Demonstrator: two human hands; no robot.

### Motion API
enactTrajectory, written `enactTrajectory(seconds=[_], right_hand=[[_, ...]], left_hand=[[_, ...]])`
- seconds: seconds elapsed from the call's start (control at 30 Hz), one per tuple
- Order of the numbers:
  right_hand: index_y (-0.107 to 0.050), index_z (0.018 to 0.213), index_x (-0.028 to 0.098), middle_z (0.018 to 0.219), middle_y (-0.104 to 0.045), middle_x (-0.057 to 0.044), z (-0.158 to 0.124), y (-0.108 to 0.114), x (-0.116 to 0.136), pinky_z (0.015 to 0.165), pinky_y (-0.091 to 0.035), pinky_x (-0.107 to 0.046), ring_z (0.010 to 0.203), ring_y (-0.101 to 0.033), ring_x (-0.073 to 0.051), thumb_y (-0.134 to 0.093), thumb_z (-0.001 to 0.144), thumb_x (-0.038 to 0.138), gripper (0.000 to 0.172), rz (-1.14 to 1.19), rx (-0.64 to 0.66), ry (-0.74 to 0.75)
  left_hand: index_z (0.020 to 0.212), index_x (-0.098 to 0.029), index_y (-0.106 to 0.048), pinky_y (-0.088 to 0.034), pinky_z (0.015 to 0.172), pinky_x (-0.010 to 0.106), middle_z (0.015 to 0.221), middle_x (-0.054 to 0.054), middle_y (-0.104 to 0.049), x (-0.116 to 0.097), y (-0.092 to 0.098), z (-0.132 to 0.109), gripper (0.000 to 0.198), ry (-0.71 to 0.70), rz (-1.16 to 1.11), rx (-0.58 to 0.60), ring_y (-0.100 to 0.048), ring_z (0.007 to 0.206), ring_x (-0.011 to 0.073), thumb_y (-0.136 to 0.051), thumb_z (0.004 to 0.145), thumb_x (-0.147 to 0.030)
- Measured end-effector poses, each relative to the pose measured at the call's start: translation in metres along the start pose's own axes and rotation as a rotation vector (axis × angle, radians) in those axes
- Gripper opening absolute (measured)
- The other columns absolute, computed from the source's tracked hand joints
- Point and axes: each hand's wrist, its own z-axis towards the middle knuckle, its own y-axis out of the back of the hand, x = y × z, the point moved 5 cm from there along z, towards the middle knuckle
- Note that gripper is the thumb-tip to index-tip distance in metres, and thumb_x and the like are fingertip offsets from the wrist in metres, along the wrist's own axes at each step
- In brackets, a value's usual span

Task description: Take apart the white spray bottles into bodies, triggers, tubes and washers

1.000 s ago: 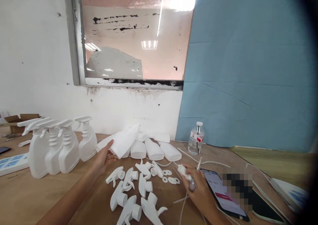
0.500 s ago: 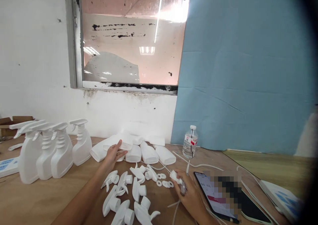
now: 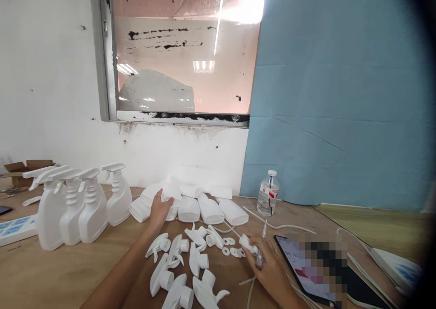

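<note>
My left hand (image 3: 161, 212) is closed around a white plastic bottle (image 3: 172, 191) in the pile by the wall. My right hand (image 3: 269, 261) holds a white trigger sprayer head (image 3: 247, 244) whose thin tube points up and left. In the same hand sits a screwdriver-like tool (image 3: 260, 258) with a clear handle and a metal shaft pointing up. Between my arms lie several loose sprayer heads (image 3: 198, 259). Small white ring washers (image 3: 225, 251) lie just left of my right hand. Other bottles (image 3: 211, 210) lie on their sides along the wall.
Several assembled spray bottles (image 3: 91, 213) stand at the left, near a white power strip (image 3: 18, 229) and a cardboard box (image 3: 25, 175). A water bottle (image 3: 268, 195) stands at the back. Right of my right hand are a phone (image 3: 303, 268), a dark device and white cables (image 3: 289, 227).
My left hand has gone from spread fingers beside the bottle pile to gripping one bottle. My right hand still holds the sprayer head and the tool. The view has shifted slightly left.
</note>
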Motion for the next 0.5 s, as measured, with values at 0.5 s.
enactTrajectory(seconds=[0.5], right_hand=[[-0.053,0.101,0.022,0.094,-0.062,-0.005,0.012,0.02,0.016,0.08,-0.048,-0.032,0.089,-0.06,-0.022,-0.058,0.081,0.032,0.022,0.213,-0.105,-0.256]], left_hand=[[0.093,-0.019,-0.061,-0.05,0.06,0.024,0.076,0.002,-0.064,-0.037,-0.045,-0.148,0.02,-0.132,0.064,0.698,-0.06,0.065,0.0126,-0.054,0.086,-0.037]])
